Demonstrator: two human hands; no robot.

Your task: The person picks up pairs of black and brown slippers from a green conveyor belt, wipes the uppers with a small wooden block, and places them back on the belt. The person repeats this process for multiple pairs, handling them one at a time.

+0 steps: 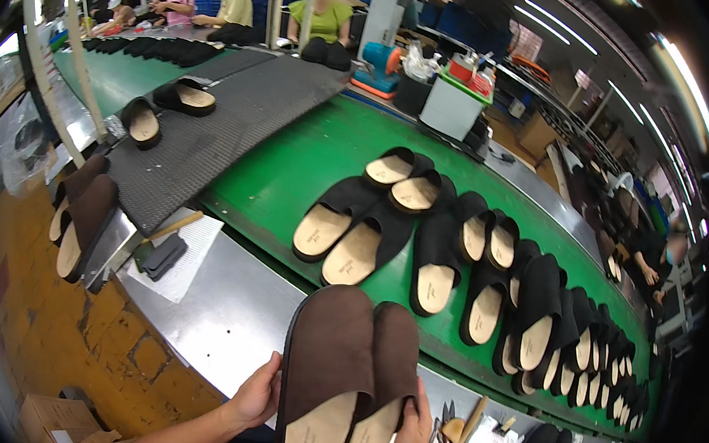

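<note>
A pair of dark brown closed-toe clogs with pale insoles is held upright side by side in front of me, toes pointing away. My left hand (259, 392) grips the outer side of the left brown clog (330, 346), its fingers partly hidden behind it. Along the outer edge of the right brown clog (397, 356), my right hand (414, 433) holds on, thumb in front. The clogs are above a metal ledge (220, 311) and hide part of it.
Many black clogs (440, 250) stand in rows on the green conveyor belt (292, 161) ahead. On the ledge lie hand tools (454, 431) at right and a dark object (163, 255) on white paper at left. Brown clogs (85, 219) hang left. People work behind.
</note>
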